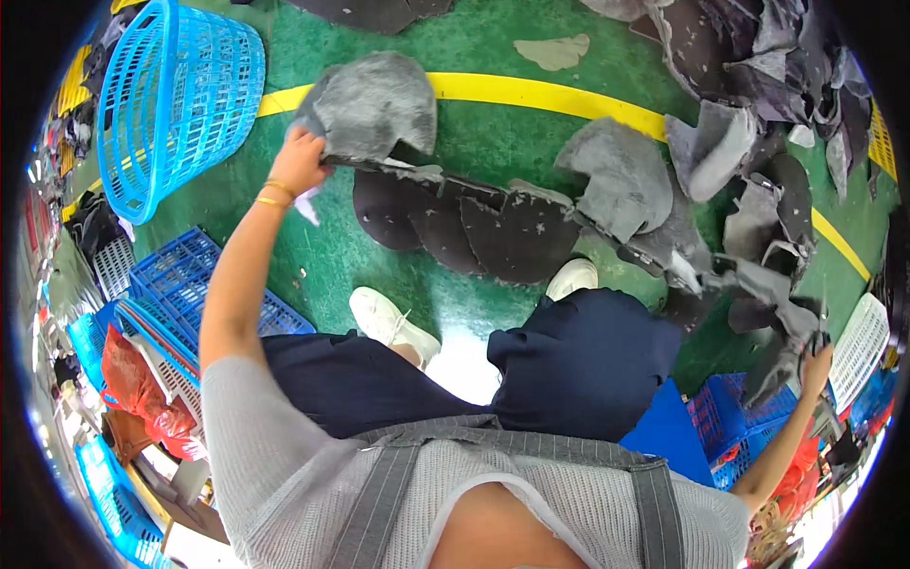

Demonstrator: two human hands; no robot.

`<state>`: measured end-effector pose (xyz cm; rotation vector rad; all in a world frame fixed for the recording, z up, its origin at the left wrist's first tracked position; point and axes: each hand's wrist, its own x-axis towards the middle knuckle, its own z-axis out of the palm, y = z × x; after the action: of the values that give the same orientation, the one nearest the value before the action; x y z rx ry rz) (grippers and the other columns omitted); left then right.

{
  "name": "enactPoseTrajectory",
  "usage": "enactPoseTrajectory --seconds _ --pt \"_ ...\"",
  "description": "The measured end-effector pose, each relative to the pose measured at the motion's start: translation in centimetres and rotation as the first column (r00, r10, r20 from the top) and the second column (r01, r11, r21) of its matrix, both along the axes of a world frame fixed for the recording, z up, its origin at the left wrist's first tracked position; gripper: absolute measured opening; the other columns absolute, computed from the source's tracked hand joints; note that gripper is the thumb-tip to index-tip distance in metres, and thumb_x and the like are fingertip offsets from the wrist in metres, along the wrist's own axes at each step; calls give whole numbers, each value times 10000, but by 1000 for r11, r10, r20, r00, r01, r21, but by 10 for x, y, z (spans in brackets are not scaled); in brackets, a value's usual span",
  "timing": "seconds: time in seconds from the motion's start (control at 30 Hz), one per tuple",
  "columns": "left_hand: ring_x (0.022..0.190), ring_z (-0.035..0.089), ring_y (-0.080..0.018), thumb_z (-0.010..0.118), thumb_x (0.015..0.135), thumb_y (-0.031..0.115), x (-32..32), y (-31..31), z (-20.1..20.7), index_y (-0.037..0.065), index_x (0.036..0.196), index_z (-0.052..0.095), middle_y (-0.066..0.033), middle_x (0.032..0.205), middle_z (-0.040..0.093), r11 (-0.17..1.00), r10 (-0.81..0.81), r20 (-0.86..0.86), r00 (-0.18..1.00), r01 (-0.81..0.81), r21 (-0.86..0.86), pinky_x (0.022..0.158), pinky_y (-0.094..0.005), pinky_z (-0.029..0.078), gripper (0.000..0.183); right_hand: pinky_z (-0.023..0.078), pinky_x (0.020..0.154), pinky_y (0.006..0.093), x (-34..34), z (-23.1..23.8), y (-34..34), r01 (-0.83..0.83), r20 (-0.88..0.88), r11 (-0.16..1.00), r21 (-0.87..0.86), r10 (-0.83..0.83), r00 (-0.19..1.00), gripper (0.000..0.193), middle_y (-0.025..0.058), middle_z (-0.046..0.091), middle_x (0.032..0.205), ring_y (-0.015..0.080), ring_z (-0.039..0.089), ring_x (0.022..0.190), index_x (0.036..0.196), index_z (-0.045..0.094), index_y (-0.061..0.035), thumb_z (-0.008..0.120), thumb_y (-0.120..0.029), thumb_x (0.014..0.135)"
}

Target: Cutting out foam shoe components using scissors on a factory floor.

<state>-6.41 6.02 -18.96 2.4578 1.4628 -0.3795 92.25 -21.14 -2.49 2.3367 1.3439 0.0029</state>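
Observation:
A long chain of joined grey felt-like pieces [621,180], fuzzy light grey on one face and dark on the other, stretches across in front of me at about shin height or lower. My left hand [301,161] is closed on its left end, beside a rounded light-grey flap [374,100]. Several dark rounded flaps [521,237] hang from the middle. At the far right my right hand [815,365] grips the other end, a crumpled grey part; its fingers are small and partly hidden there. A bit of white material [307,204] hangs under my left hand.
A tall blue mesh basket [194,104] stands at the upper left, with blue crates [185,270] nearer me. A heap of grey scraps [758,57] lies at the upper right. More blue crates [725,408] are beside my right leg. A yellow line [531,92] crosses the green floor.

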Motion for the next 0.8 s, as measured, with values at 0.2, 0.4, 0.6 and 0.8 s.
enactPoseTrajectory --seconds 0.2,0.4,0.6,0.8 --pt "1105 451 -329 650 643 126 -30 -28 71 82 874 565 -80 991 568 999 -4 -238 971 15 43 881 -473 395 250 450 831 410 -346 -106 104 -139 -673 984 113 179 718 810 201 571 1053 373 547 1003 1188 457 -20 868 -148 501" --pt "1117 444 -293 582 664 66 -57 -54 113 185 909 580 42 1056 556 999 -35 -388 921 38 0 848 -462 397 272 446 725 466 -362 -215 83 -261 -581 952 157 303 755 390 210 571 898 419 548 873 937 472 -32 728 -110 653" --pt "947 504 -253 581 667 117 -42 -63 121 103 696 591 -19 809 562 897 -291 -146 945 217 -385 777 -329 490 33 427 728 415 -277 -106 87 -150 -722 988 -27 84 687 322 239 553 867 446 535 840 935 445 -10 588 41 651" --pt "828 550 -287 609 618 112 11 -24 92 69 685 613 -69 767 596 539 -606 131 785 526 -658 729 -367 464 80 435 831 362 -78 -7 109 -286 -300 951 119 309 902 420 248 603 1082 328 597 967 1305 424 1 438 -44 888"
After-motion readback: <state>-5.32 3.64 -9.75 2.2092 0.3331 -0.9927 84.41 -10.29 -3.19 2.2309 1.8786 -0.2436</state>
